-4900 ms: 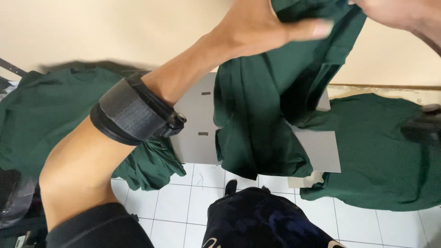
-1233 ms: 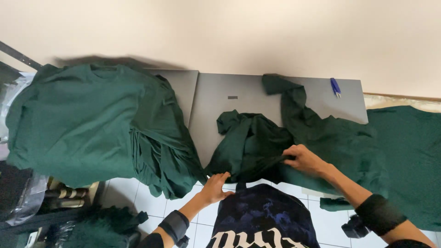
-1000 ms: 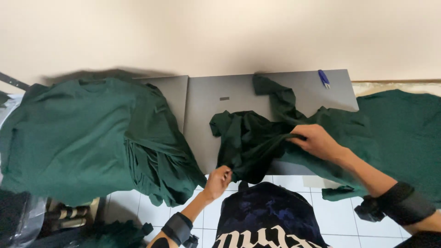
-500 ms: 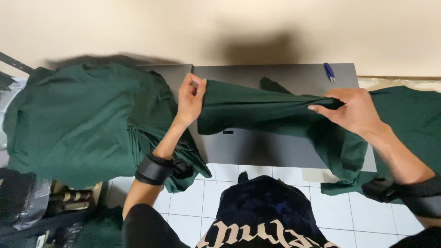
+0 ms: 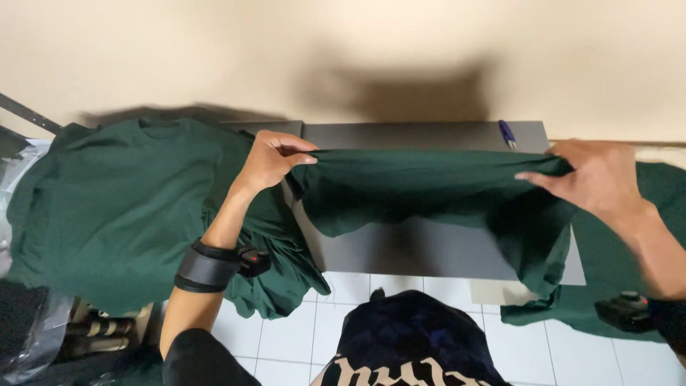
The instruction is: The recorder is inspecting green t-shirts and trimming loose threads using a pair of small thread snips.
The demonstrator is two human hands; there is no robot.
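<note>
Wall: plain cream surface, filling the upper part of the view.

Pile of green garments (image 5: 121,207): a large heap is laid at the left, draped over the table edge toward the tiled floor (image 5: 307,329). A second green pile (image 5: 636,286) is seen at the right, partly hidden.

Grey table (image 5: 436,246): a flat top, mostly bare at the centre.

Green garment (image 5: 421,182): it is held stretched in the air above the table, between both hands, with its lower part hanging down at the right. It is judged to be gathered and spread but not yet laid flat or folded; no fold is visible.

Left hand (image 5: 270,159): closed around the garment's left end. A black wrist strap (image 5: 211,266) is worn.

Right hand (image 5: 597,179): the garment's right end is pinched between fingers and thumb.

Blue pen (image 5: 506,133): placed at the table's far edge, just behind the garment, possibly in the way.
</note>
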